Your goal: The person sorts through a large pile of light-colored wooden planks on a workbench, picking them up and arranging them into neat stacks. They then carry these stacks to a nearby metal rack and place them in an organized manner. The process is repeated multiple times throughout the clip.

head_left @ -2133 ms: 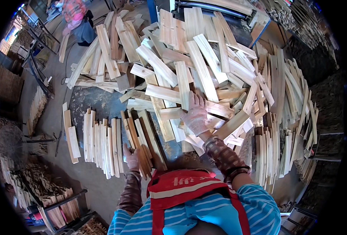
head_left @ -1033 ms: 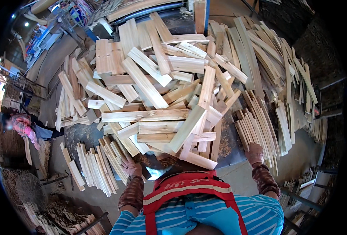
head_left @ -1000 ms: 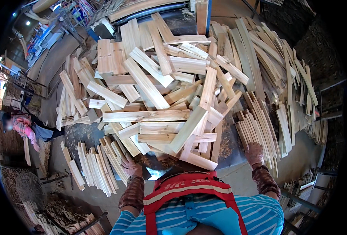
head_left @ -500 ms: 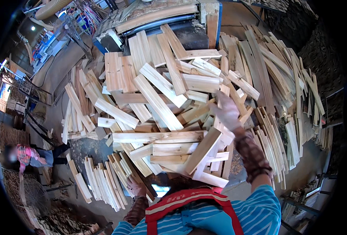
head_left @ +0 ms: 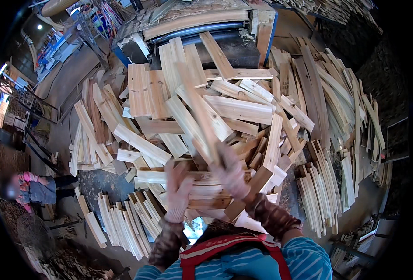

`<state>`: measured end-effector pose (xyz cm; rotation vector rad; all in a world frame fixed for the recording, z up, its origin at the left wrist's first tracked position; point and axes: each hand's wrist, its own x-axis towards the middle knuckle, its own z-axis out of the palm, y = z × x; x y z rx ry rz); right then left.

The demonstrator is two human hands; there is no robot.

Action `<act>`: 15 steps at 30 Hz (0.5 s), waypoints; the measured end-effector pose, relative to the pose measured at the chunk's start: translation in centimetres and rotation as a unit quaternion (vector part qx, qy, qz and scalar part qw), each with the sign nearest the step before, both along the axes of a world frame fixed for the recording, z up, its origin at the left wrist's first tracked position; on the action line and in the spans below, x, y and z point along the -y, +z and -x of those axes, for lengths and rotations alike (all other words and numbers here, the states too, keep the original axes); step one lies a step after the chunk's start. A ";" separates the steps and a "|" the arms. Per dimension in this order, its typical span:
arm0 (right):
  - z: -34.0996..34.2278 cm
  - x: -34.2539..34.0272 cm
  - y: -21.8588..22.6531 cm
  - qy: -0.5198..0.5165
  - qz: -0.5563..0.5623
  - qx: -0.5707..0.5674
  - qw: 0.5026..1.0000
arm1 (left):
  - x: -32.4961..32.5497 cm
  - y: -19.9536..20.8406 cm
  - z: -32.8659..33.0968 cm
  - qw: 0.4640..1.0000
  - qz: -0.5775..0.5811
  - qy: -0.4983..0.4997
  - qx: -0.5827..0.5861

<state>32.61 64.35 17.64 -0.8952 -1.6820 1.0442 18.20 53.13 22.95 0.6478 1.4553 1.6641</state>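
A wooden plank [head_left: 196, 107], smeared by motion, stands out from the pile in front of me. My right hand [head_left: 231, 175], in a pale glove, is closed around its near end. To the left of it, my gloved left hand [head_left: 177, 190] hovers over the near planks, fingers apart and somewhat blurred, with nothing seen in it. Beneath both hands lies a jumble of pale boards, among them a broad one [head_left: 239, 109] and a darker one [head_left: 251, 191] slanting at the near right.
A machine with a roller [head_left: 202, 31] borders the pile at the far side. Stacked strips [head_left: 321, 191] stand at the right, and more strips [head_left: 122, 219] at the near left. Another person [head_left: 34, 189] is at the far left beside a round fan guard [head_left: 36, 228].
My right hand has moved left and taken the plank that lay across the pile, tilting it. My left hand has risen from the near-left strips to above the pile.
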 end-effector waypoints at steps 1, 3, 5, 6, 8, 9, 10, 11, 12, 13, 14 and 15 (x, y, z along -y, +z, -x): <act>0.3 1.7 1.5 0.076 -0.021 0.043 0.996 | -2.5 -0.7 -0.2 0.998 0.003 -0.015 0.060; 0.5 0.7 5.4 0.189 0.095 0.120 0.970 | -5.1 -3.1 1.0 0.986 -0.012 -0.033 0.162; 1.0 -3.3 4.5 0.254 0.139 0.239 0.927 | -6.0 -4.7 1.9 0.967 -0.040 -0.046 0.249; 1.8 -4.7 2.1 0.103 -0.019 0.280 0.954 | -5.9 -4.1 1.7 0.964 -0.053 -0.025 0.260; 2.8 -8.4 -1.1 -0.098 -0.232 0.352 0.901 | -4.9 -1.7 1.0 0.956 -0.080 0.014 0.281; 2.7 -10.5 -1.5 -0.139 -0.288 0.396 0.861 | -4.1 -1.1 1.1 0.954 -0.084 0.016 0.287; 2.6 -11.1 -1.2 -0.103 -0.231 0.426 0.869 | -3.1 -1.7 1.7 0.953 -0.085 0.004 0.292; 2.5 -11.5 -1.0 -0.067 -0.172 0.455 0.871 | -2.0 -2.9 2.3 0.951 -0.087 -0.010 0.297; 2.7 -11.9 -0.8 -0.030 -0.114 0.480 0.869 | -1.3 -3.6 2.8 0.949 -0.089 -0.023 0.301; 2.6 -11.0 1.7 0.018 0.003 0.429 0.903 | -0.2 -3.1 2.9 0.951 -0.075 -0.009 0.300; 2.5 -10.2 1.6 0.051 0.064 0.348 0.934 | 0.7 -3.1 2.9 0.952 -0.067 0.006 0.300; 1.9 -9.2 1.3 0.078 0.125 0.264 0.953 | 1.2 -3.1 3.0 0.952 -0.060 0.015 0.300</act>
